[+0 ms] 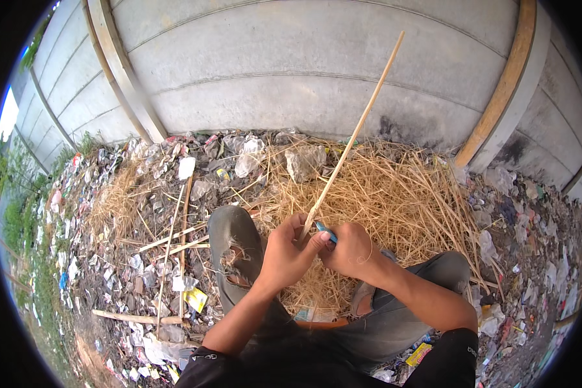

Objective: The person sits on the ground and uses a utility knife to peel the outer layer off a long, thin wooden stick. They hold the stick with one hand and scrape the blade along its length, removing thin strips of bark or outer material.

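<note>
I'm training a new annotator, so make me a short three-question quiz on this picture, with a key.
1. Which hand grips the blue tool?

2. True or false: the long pale stick lies flat on the ground, out of both hands.

3. Which of these is heaped in front of the concrete wall?
A) red bricks
B) straw-coloured strips
C) green bottles

Key:
1. The right hand.
2. False: the left hand holds it near one end, and the rest extends out toward the wall.
3. B.
</note>
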### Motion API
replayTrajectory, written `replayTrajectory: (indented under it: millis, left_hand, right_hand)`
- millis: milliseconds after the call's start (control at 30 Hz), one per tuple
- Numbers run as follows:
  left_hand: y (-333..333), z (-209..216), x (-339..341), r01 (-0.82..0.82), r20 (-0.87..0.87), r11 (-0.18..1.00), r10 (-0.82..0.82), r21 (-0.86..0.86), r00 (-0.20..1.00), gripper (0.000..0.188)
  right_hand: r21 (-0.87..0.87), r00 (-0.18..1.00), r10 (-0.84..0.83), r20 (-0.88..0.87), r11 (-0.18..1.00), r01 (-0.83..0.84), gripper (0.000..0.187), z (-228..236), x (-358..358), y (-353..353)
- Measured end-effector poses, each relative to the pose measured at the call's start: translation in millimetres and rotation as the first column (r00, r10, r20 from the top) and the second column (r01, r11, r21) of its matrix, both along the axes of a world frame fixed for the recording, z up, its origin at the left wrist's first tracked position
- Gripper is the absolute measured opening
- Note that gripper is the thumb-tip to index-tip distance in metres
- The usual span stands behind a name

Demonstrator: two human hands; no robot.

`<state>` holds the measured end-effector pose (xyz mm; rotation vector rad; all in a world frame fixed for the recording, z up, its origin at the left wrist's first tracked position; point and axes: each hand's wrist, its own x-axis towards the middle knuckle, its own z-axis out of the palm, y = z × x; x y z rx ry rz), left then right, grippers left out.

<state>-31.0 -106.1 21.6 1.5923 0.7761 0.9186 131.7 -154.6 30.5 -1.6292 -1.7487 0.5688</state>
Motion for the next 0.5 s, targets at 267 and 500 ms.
replayTrajectory:
  millis: [267,500]
  left_hand:
    - [-8.0,13.1,0.5,-0.086,-0.285,0.951,0.174,0.296,0.943,0.032]
    - [-3.3,3.2,8.0,-0.141,-0.298,0.896,0.284,0.422,0.911,0.025]
  right_hand:
    - [-0.056,1.0,0.008,0.017,0.998,-0.008,0.024,-9.8,3.3,5.7]
    - [-0.082,0.99,-0.076,0.117,0.993,0.086,0.02,-13.7,-0.7,14.4]
